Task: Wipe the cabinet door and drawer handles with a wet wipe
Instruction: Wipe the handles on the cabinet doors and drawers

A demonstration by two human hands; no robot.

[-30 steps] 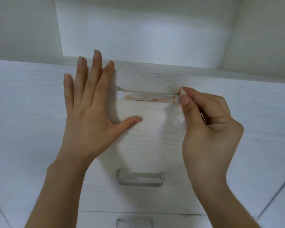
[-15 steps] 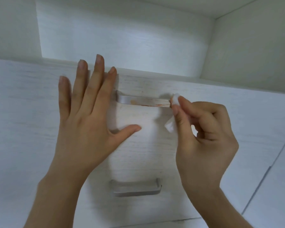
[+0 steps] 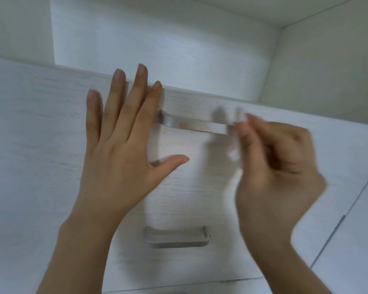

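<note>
A silver top drawer handle [image 3: 191,125] with reddish-brown smears runs across the white top drawer front [image 3: 189,181]. My left hand [image 3: 119,149] lies flat with spread fingers on the drawer front, just left of the handle. My right hand [image 3: 272,166], blurred by motion, pinches a small white wet wipe [image 3: 239,119] at the handle's right end. A cleaner silver lower handle [image 3: 176,236] sits below, between my two forearms.
An open white cabinet recess [image 3: 162,45] lies above the drawers, with a side wall [image 3: 327,71] on its right. A white panel [image 3: 353,251] with a dark seam stands at the lower right.
My right hand has slid the wipe a little rightward to the handle's right end and is now motion-blurred. My left hand stays flat in the same place. The view shifted slightly.
</note>
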